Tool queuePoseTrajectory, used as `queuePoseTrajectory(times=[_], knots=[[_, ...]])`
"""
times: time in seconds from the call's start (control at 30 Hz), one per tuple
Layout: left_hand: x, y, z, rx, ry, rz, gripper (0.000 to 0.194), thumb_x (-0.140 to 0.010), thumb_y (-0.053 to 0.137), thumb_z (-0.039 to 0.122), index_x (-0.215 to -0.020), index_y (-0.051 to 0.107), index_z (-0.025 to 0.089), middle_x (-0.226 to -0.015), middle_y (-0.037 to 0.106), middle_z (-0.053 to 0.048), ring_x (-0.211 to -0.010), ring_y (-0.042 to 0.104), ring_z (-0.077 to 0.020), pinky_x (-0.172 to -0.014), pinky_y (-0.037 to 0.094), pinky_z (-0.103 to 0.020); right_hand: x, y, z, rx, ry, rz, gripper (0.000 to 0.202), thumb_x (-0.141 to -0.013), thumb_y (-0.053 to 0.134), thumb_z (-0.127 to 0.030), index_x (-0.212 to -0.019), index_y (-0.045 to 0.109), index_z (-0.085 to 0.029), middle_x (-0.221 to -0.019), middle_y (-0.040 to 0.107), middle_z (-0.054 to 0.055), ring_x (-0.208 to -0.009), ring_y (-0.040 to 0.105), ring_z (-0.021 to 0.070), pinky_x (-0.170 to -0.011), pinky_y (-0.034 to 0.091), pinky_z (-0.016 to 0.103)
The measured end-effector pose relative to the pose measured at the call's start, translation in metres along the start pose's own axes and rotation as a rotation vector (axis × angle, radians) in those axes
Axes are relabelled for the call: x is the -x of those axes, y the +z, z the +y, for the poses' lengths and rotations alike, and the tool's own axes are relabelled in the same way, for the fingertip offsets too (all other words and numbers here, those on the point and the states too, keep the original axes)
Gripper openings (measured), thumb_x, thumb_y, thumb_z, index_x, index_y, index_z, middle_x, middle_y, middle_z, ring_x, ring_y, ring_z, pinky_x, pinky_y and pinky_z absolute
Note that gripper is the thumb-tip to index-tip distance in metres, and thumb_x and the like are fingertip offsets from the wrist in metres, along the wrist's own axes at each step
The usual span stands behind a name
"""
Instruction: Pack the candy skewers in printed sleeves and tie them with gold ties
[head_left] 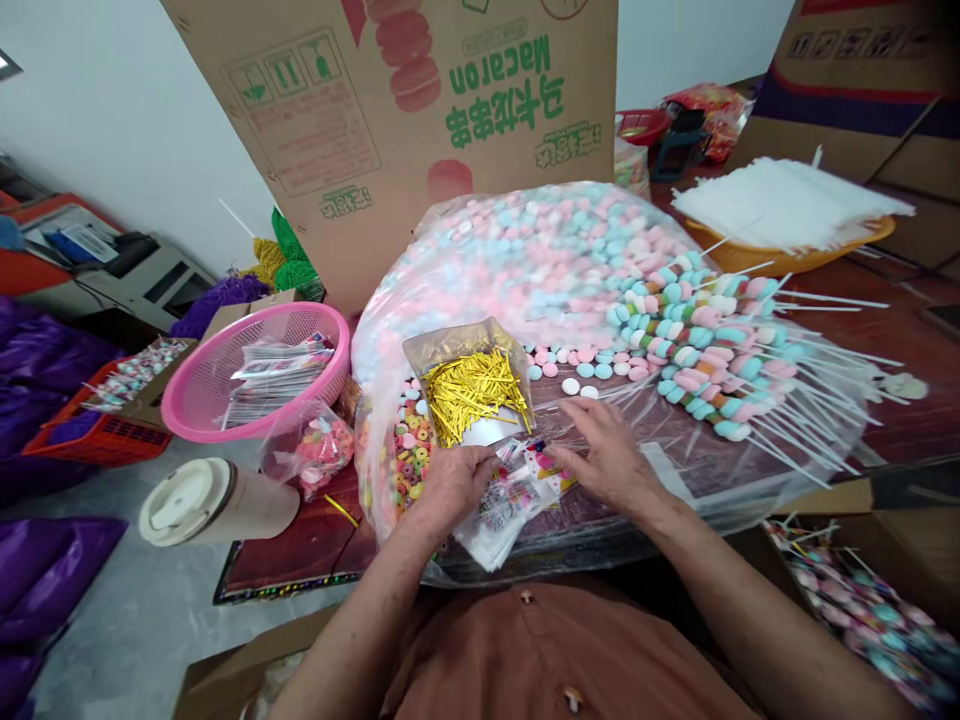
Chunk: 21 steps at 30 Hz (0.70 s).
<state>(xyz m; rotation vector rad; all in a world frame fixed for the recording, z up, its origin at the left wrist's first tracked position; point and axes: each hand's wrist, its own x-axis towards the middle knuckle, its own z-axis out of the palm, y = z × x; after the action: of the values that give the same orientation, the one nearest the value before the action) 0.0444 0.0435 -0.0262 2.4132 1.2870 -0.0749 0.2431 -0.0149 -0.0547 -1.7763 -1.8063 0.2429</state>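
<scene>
Printed clear wrappers (501, 515) lie in a loose stack near the table's front edge. My left hand (454, 482) rests at their left side, its fingers bent together at the wrappers' upper edge. At their right, my right hand (609, 455) has its fingers apart, the thumb near the wrappers' upper right corner. Just above the wrappers, an open pouch (491, 335) holds gold twist ties (476, 395). Behind it spreads a large clear bag of pink, blue and white candies (525, 250). Skewered candies on white sticks (712, 350) are piled to the right.
A pink basket (174, 400) with packets and a lidded cup (225, 500) stand left. Ring candies (412, 450) lie beside the pouch. A large carton (300, 130) rises behind. White sheets (787, 200) fill a yellow basket at right; a box of skewers (862, 600) sits lower right.
</scene>
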Motion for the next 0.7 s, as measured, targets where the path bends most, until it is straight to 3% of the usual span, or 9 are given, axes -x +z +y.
queuePoseTrajectory(times=[0.07, 0.17, 0.3, 0.43, 0.5, 0.57, 0.7], knots=[[-0.002, -0.011, -0.004, 0.002, 0.083, 0.006, 0.031, -0.088, 0.04, 0.034, -0.08, 0.068, 0.02, -0.071, 0.067, -0.001, -0.068, 0.058, -0.0148, -0.063, 0.036, -0.024, -0.007, -0.006, -0.001, -0.078, -0.06, -0.036, 0.056, -0.074, 0.062, -0.035, -0.123, 0.048, -0.011, -0.122, 0.049, 0.015, -0.113, 0.042, 0.0289, -0.095, 0.035, 0.041], [-0.003, -0.018, -0.004, -0.049, 0.15, 0.045, 0.03, -0.088, 0.041, 0.031, -0.079, 0.066, 0.018, -0.074, 0.067, -0.004, -0.07, 0.058, -0.0164, -0.066, 0.035, -0.026, -0.012, -0.007, -0.001, -0.153, -0.045, -0.13, 0.047, -0.073, 0.06, -0.028, -0.118, 0.053, -0.015, -0.119, 0.052, 0.013, -0.111, 0.045, 0.0283, -0.093, 0.037, 0.043], [-0.002, -0.015, -0.002, -0.063, 0.171, 0.116, 0.028, -0.089, 0.038, 0.03, -0.08, 0.062, 0.017, -0.081, 0.066, -0.005, -0.078, 0.057, -0.0181, -0.075, 0.035, -0.031, -0.007, -0.002, 0.003, -0.34, 0.03, -0.094, 0.044, -0.072, 0.062, -0.028, -0.114, 0.056, -0.019, -0.113, 0.056, 0.011, -0.109, 0.047, 0.0269, -0.09, 0.038, 0.042], [-0.001, -0.02, 0.002, 0.007, 0.265, 0.11, 0.024, -0.089, 0.038, 0.028, -0.084, 0.058, 0.018, -0.083, 0.064, -0.004, -0.083, 0.056, -0.0175, -0.084, 0.034, -0.034, -0.004, -0.001, -0.006, -0.593, 0.108, -0.161, 0.013, -0.073, 0.058, -0.027, -0.082, 0.063, -0.018, -0.077, 0.062, 0.003, -0.077, 0.056, 0.0185, -0.068, 0.044, 0.029], [0.0, -0.024, 0.008, 0.002, 0.269, 0.131, 0.019, -0.085, 0.046, 0.03, -0.094, 0.057, 0.018, -0.094, 0.064, -0.006, -0.092, 0.055, -0.0205, -0.089, 0.032, -0.039, -0.007, 0.0, -0.014, -0.621, 0.117, -0.169, 0.013, -0.077, 0.052, -0.024, -0.068, 0.06, -0.017, -0.062, 0.058, 0.0, -0.062, 0.052, 0.0137, -0.058, 0.041, 0.025], [0.001, -0.025, 0.016, 0.026, 0.248, 0.166, 0.029, -0.077, 0.057, 0.034, -0.101, 0.055, 0.018, -0.102, 0.063, -0.008, -0.097, 0.054, -0.0237, -0.091, 0.031, -0.042, -0.01, -0.003, -0.021, -0.608, 0.101, -0.142, 0.016, -0.078, 0.051, -0.022, -0.065, 0.058, -0.017, -0.06, 0.056, -0.002, -0.058, 0.05, 0.0115, -0.055, 0.039, 0.022], [-0.001, -0.019, 0.026, 0.323, 0.097, 0.102, 0.016, -0.076, 0.054, 0.031, -0.069, 0.056, 0.017, -0.067, 0.061, -0.002, -0.067, 0.055, -0.0172, -0.066, 0.04, -0.028, -0.013, -0.019, -0.025, -0.593, 0.058, -0.126, 0.015, -0.077, 0.056, -0.025, -0.064, 0.055, -0.017, -0.061, 0.054, -0.003, -0.059, 0.048, 0.0102, -0.054, 0.037, 0.02]])
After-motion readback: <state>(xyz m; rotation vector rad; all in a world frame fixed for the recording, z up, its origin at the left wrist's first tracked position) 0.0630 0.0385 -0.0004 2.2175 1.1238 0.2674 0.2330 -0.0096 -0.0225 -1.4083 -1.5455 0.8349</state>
